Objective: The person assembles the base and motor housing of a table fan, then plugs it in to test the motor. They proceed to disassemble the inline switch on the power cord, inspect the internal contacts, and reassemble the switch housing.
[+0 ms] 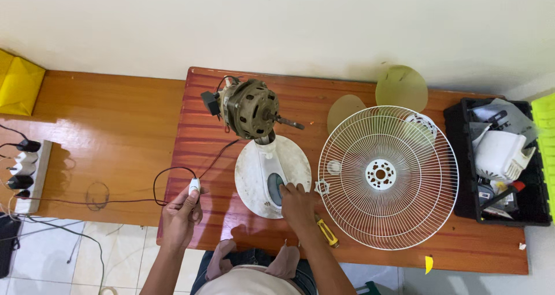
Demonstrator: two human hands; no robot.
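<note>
Table (358,98): fan grille (387,176) beside hands (298,205).

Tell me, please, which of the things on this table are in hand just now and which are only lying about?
In hand:
- left hand holding the inline switch on the black cord
- right hand on the fan base
- bare fan motor above the base

Lying about:
- white wire guard
- yellow-handled screwdriver
- fan blades
- black parts crate
- power strip
</note>
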